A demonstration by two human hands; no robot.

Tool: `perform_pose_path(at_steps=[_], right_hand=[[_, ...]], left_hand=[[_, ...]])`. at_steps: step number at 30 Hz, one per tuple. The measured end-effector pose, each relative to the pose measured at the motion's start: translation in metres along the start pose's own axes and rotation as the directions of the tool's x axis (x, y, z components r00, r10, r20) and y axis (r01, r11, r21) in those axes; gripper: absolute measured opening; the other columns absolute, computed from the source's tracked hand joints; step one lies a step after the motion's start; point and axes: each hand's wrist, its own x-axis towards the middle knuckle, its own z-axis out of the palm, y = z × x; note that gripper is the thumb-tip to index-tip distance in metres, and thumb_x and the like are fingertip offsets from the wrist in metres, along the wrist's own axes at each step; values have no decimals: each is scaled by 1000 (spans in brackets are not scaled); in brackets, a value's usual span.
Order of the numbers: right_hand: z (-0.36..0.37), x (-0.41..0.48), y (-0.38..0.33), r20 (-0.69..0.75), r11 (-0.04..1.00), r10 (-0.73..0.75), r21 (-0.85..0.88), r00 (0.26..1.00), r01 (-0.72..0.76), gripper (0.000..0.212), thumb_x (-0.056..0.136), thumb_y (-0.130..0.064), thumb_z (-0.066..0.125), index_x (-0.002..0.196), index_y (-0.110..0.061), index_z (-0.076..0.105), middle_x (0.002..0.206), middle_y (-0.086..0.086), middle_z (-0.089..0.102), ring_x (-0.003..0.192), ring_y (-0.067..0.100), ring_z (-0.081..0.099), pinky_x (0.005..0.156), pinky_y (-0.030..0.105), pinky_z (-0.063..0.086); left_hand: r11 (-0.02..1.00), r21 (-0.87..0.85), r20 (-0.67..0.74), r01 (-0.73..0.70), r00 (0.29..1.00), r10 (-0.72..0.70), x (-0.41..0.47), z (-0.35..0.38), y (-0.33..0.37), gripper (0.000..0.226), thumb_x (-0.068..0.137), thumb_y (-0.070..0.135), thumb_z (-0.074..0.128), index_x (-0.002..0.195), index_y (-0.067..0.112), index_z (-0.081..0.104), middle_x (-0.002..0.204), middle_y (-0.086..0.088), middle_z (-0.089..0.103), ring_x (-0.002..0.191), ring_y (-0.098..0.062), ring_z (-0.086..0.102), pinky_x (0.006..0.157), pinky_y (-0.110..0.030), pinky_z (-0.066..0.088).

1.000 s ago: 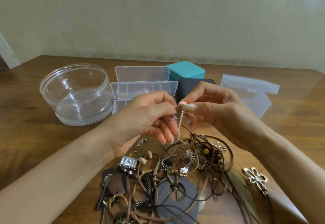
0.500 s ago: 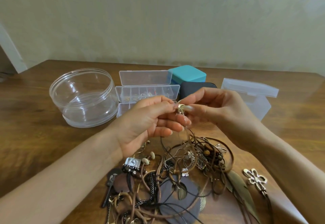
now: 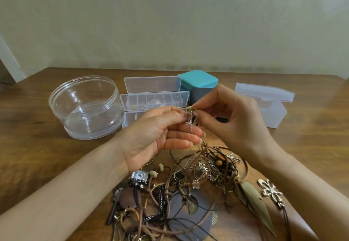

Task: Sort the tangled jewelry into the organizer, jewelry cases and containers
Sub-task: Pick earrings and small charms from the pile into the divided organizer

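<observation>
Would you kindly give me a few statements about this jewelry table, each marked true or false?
1. Both the left hand and the right hand pinch a small chain above the tangled pile. True.
2. The round clear container holds several necklaces. False: nothing shows inside it.
3. The teal box has its lid closed. True.
4. The flower pendant lies left of the pile. False: it lies to the right, by the right forearm.

Left hand [image 3: 156, 133] and right hand [image 3: 232, 119] meet fingertip to fingertip (forearms angled inward), both pinching a fine chain [image 3: 191, 125].
</observation>
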Motion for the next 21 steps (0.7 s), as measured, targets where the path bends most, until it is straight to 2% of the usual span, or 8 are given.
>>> perform_pose_path(at_steps=[3, 7, 11, 16, 21], right_hand=[[-1, 0, 1, 4, 982, -126, -144, 992, 125, 8, 81, -7, 66, 87, -3, 64, 82, 3, 68, 76, 10, 66, 68, 24, 55], [-4, 2, 5, 4, 982, -114, -152, 994, 113, 8, 82, -5, 68, 89, -5, 65, 85, 3, 69, 76, 11, 66, 68, 27, 55], [-4, 2, 6, -12, 989, -92, -120, 996, 90, 10, 80, -6, 70, 89, -7, 66, 84, 2, 70, 77, 11, 67, 70, 28, 56], [-4, 2, 6, -33, 988, -123, -101, 992, 119, 9, 79, -8, 69, 86, -10, 65, 82, -2, 67, 76, 10, 67, 69, 25, 56], [-9, 5, 8, 53, 949, -265, -165, 963, 270, 5, 81, -4, 67, 85, -7, 66, 85, 5, 65, 79, 12, 65, 68, 26, 55]], left_hand=[[999, 52, -25, -7, 1000, 8, 0, 1, 0, 26, 71, 17, 57, 94, 5, 54, 65, -11, 69, 47, -11, 63, 38, -14, 47], [991, 135, -50, -24, 998, 31, -1, -1, 0, 35, 69, 17, 62, 100, 6, 50, 76, -13, 72, 48, -11, 62, 39, -14, 45], [980, 197, -21, -25, 999, 29, -2, -2, -1, 29, 70, 19, 62, 95, 8, 51, 80, -13, 72, 51, -12, 63, 40, -15, 46], [968, 245, 10, -63, 998, 62, -1, -1, -3, 22, 74, 21, 61, 91, 8, 57, 69, -8, 69, 50, -10, 61, 40, -15, 45], [957, 268, -36, -109, 992, 123, 1, -2, -5, 21, 71, 21, 64, 87, 6, 62, 61, -6, 65, 47, -10, 59, 41, -15, 46]])
